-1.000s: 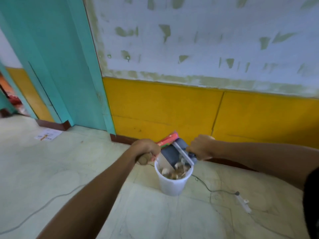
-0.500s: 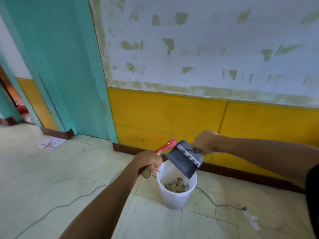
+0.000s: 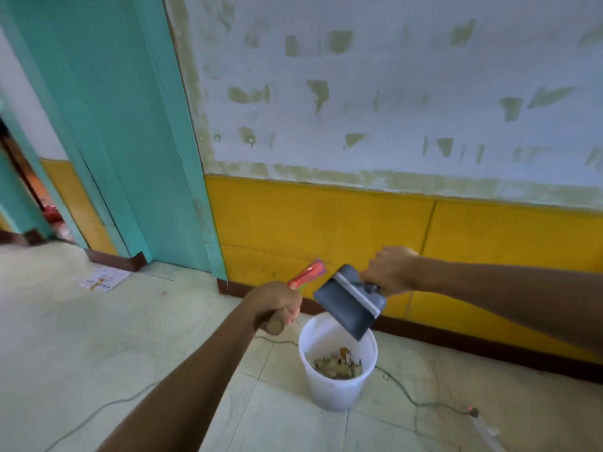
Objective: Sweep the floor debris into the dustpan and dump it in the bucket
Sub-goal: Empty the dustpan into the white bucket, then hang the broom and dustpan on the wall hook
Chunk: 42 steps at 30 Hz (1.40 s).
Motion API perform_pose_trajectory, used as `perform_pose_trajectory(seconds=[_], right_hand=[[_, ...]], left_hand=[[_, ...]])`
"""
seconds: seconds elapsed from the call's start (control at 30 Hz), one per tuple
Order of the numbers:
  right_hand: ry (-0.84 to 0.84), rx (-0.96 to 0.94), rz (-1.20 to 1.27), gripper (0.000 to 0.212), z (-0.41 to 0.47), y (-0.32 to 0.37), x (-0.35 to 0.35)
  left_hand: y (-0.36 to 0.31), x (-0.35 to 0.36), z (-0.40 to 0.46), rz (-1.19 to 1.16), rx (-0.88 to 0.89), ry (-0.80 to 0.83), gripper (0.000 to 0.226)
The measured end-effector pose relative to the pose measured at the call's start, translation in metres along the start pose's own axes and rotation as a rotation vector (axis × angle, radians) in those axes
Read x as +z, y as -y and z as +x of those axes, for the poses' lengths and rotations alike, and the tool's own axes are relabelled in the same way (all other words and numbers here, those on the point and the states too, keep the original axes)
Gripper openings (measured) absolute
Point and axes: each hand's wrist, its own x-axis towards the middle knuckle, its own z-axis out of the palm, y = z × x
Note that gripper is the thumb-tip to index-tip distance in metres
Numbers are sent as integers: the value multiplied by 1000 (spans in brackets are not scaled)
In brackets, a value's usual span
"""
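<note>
A white plastic bucket (image 3: 336,389) stands on the floor near the wall, with brownish debris (image 3: 337,365) lying in its bottom. My right hand (image 3: 390,272) grips the handle of a dark grey dustpan (image 3: 349,301), which hangs tilted with its lip pointing down over the bucket's far rim. My left hand (image 3: 277,301) is closed around the wooden handle of a brush (image 3: 308,275), whose red and green head sticks out toward the wall, left of the dustpan. The dustpan's inside is hidden.
A grey cable (image 3: 414,399) runs across the pale tiled floor behind the bucket to a plug strip (image 3: 483,425) at the right. A sheet of paper (image 3: 104,279) lies by the teal door frame (image 3: 137,141). The yellow wall panel (image 3: 326,236) is close behind.
The dustpan has lifted out of the bucket and risen above its rim. The debris that was pouring has settled in the bucket. Both hands have moved up and slightly apart.
</note>
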Motion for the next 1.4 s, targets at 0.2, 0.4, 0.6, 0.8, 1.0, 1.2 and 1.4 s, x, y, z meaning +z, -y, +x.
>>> perform_pose_trajectory(seconds=[0.2,0.4,0.6,0.8,1.0,1.2,1.4], right_hand=[[-297,408,408,17,25,-33,-27],[-516,837,1043,29,50,-90,-61],[-529,777,1942,31,99,-73,-104],[-499,34,2623,25,183,-46,-156],[-552,-140,2550,55,276,-33,-205],[-610,-240,2401,49,338,-34,-242],[-833,-22,2377,32,400,-46,-261]], left_hand=[[-4,-27,6,-489,-33,142,11],[-32,-77,-1,-725,-87,96,19],[-45,-109,4,-830,22,35,20],[-66,-195,43,-796,196,14,64],[-44,-291,85,-555,473,130,113],[-53,-384,103,30,761,-426,29],[-88,-418,151,136,1093,-885,30]])
